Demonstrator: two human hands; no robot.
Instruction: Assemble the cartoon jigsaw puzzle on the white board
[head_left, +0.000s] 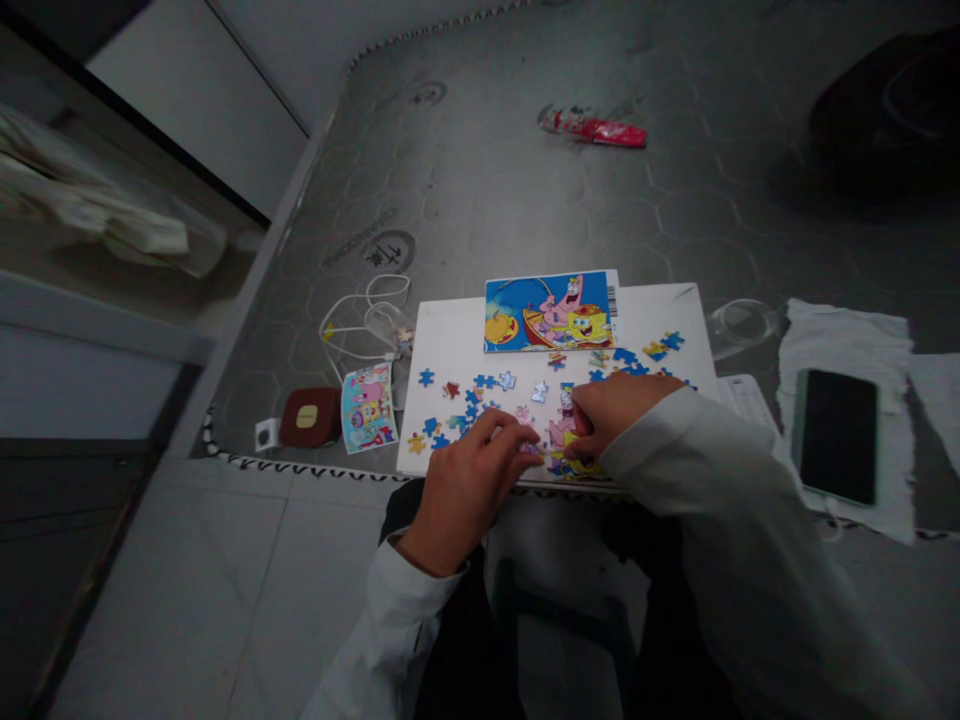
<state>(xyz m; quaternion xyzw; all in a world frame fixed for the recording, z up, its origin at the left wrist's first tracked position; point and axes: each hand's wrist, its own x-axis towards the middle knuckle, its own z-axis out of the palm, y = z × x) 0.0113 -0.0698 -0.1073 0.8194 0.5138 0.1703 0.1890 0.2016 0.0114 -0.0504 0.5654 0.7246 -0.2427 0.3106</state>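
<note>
My left hand (476, 468) is closed in a pinch at the board's near edge, with a small pinkish jigsaw puzzle piece (529, 447) at its fingertips. Just right of it, my right hand (616, 408) curls down, fingers closed on a joined puzzle section (562, 466) in pink, yellow and blue; its fingertips are partly hidden. Both hands are over a white board (450, 335). Loose blue pieces (472, 402) lie left of my hands, and more blue and yellow pieces (654, 350) lie beyond my right hand. A cartoon picture card (551, 315) rests at the board's far side.
Left of the board are a second cartoon card (369, 408), a brown case (309, 417) and a white cable (345, 305). To the right, a phone (836, 435) lies on white tissue (810, 335) near a clear round object (744, 322). A red package (611, 132) lies farther back.
</note>
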